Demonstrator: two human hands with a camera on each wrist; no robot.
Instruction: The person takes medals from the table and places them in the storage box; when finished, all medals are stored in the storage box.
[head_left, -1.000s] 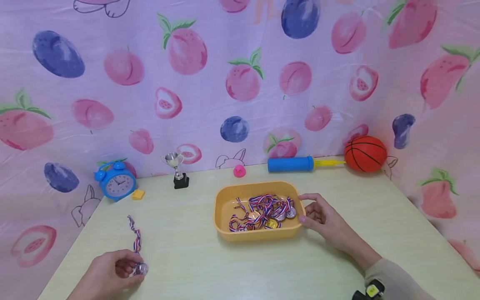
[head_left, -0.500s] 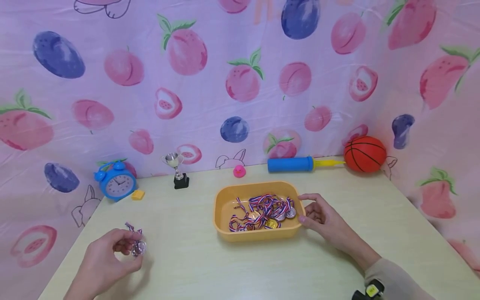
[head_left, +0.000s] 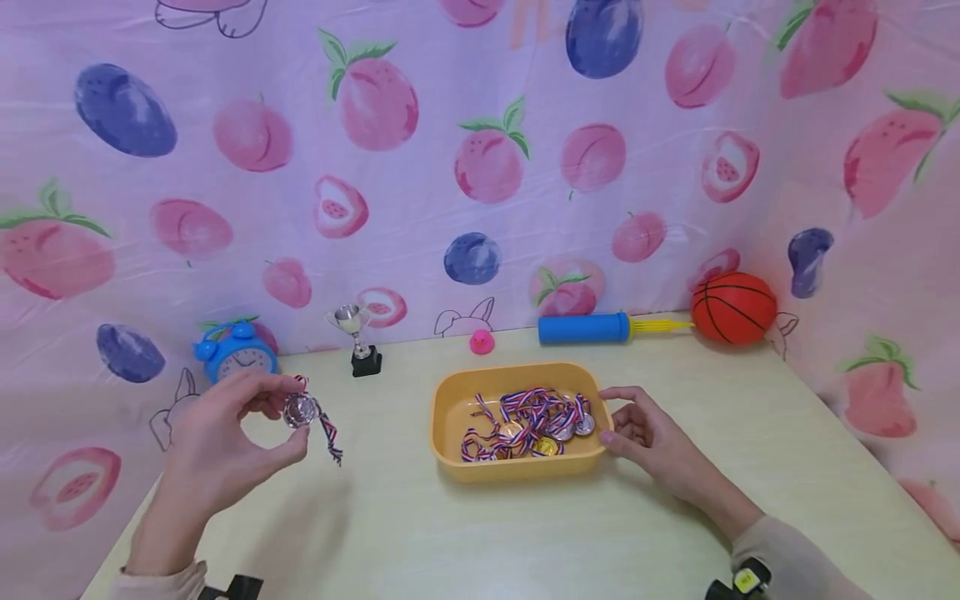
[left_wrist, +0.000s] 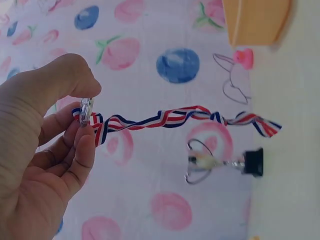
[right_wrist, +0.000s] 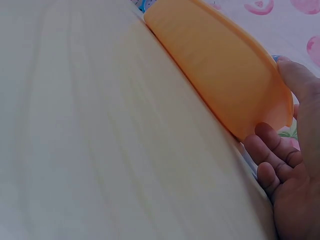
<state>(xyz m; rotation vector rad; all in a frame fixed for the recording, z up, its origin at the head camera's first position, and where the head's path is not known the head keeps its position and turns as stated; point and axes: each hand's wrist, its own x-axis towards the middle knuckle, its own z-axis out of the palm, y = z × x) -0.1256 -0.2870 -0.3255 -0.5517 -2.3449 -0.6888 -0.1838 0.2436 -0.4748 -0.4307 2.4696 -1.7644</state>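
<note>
My left hand [head_left: 236,437] pinches a silver medal [head_left: 300,410] by its edges between thumb and fingers, raised above the left of the table. Its striped red, white and blue ribbon [left_wrist: 165,120] hangs down loose, twisted along its length. My right hand [head_left: 656,442] holds the right end of a yellow plastic basin [head_left: 517,472], with thumb and index finger spread along its wall; the other fingers are bent. Inside the basin lies a tangle of striped ribbons [head_left: 536,412] with several medals, among them a gold medal [head_left: 545,447] and a silver medal [head_left: 584,425].
Along the back stand a blue alarm clock [head_left: 243,360], partly behind my left hand, a small silver trophy [head_left: 360,342] and a pink rubber duck [head_left: 482,342]. A blue pump [head_left: 583,329] lies beside an orange basketball [head_left: 733,308]. Fruit-patterned cloth [head_left: 412,208] hangs behind the table.
My left hand has lifted the silver medal off the table and moved it up and slightly right, its ribbon now dangling. My right hand and the basin have stayed in place.
</note>
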